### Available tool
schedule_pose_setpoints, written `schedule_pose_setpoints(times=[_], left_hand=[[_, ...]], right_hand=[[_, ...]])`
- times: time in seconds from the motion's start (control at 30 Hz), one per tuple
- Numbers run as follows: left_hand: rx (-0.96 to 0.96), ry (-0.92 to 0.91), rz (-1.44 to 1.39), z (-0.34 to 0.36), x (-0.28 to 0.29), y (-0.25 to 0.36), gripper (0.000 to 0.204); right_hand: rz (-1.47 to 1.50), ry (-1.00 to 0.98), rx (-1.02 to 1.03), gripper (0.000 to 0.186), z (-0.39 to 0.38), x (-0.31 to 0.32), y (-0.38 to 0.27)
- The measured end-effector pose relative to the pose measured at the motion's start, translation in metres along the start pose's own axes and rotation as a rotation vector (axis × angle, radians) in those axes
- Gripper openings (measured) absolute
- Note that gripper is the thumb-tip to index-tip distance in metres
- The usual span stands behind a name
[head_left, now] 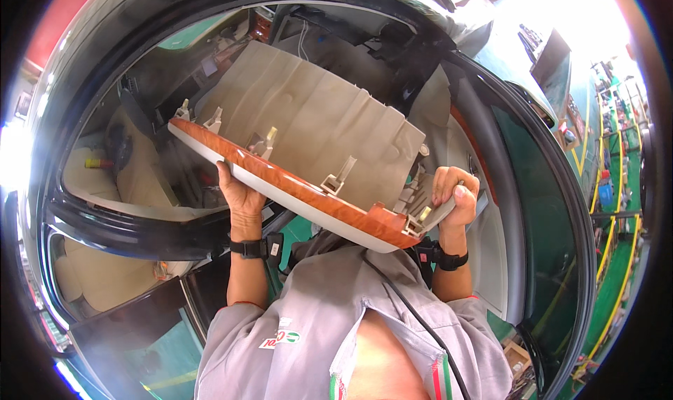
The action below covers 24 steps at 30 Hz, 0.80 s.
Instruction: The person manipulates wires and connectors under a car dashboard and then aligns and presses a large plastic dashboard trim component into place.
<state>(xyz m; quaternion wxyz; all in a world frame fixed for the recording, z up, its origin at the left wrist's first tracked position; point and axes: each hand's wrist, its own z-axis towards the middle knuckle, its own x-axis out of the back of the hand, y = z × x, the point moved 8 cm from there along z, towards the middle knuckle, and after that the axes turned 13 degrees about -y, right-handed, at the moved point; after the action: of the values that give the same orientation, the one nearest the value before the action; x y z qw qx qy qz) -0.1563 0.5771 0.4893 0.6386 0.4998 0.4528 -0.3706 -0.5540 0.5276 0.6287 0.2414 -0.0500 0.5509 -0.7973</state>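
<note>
In front of my body I hold a large car interior trim panel [308,116], tilted down to the right. Its ribbed beige back faces up, and a glossy wood-grain strip [294,179] runs along the near edge above a pale grey border. Several clips and brackets, some with yellow tips, stand up along that strip. My left hand [242,193] grips the near edge left of the middle, thumb up against the border and other fingers hidden beneath. At the right end, my right hand [456,195] is closed round the panel's beige corner, fingers curled.
The car's open doorway surrounds the panel. Beige seats [144,172] lie to the left, with a yellow-ended object [98,164] on one. An open door [494,211] with grey and wood-grain trim stands close by my right arm. Further right are racks [617,168] on a green floor.
</note>
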Motion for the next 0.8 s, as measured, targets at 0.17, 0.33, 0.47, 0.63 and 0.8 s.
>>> schedule_pose_setpoints(times=[0.17, 0.33, 0.47, 0.63, 0.8], left_hand=[[-0.024, 0.128, 0.12, -0.01, -0.014, -0.005, 0.053], [0.013, 0.163, 0.162, -0.032, 0.014, 0.003, 0.059], [-0.011, 0.274, 0.175, -0.046, 0.009, 0.008, 0.058], [-0.091, 0.272, 0.225, -0.054, -0.001, 0.021, 0.064], [-0.048, 0.237, 0.236, -0.065, 0.004, 0.033, 0.07]], right_hand=[[0.085, 0.083, -0.076, 0.044, -0.018, 0.016, 0.027], [0.114, 0.068, -0.196, 0.042, -0.028, 0.01, 0.055], [0.129, 0.074, -0.245, 0.041, -0.029, 0.01, 0.067], [0.07, 0.013, -0.381, 0.039, -0.041, 0.011, 0.078], [-0.146, -0.03, -0.581, 0.054, -0.063, -0.009, 0.096]])
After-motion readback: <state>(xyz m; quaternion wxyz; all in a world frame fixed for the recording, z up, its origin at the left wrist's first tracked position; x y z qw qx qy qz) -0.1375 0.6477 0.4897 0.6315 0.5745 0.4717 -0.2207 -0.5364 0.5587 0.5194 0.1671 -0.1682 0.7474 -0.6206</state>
